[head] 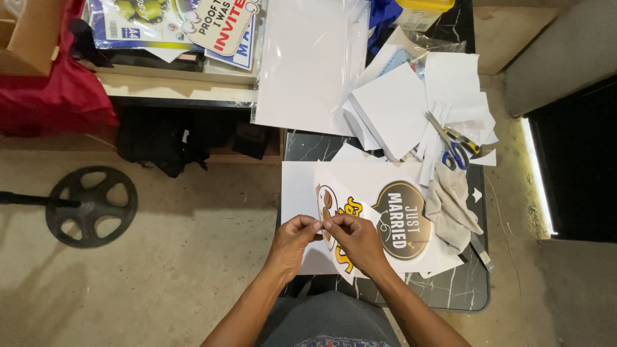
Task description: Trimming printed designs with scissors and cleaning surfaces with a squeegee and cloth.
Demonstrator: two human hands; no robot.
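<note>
My left hand [294, 239] and my right hand [357, 241] meet over a printed white sheet [350, 183] on the dark marble-patterned table [450, 289]. Both hands pinch the same spot of the sheet with their fingertips, at its curled front edge. The sheet carries yellow lettering, a small round cartoon figure and a brown and gold speech-bubble shape [402, 220]. Another plain white sheet [297, 193] lies under it.
A crumpled grey cloth [453, 205] lies right of the sheet. Blue and yellow handled scissors [453, 144] rest on a pile of white paper offcuts [398, 106]. A large white sheet [308, 61] lies behind. At left, a black wheel-like base [91, 205] sits on the floor.
</note>
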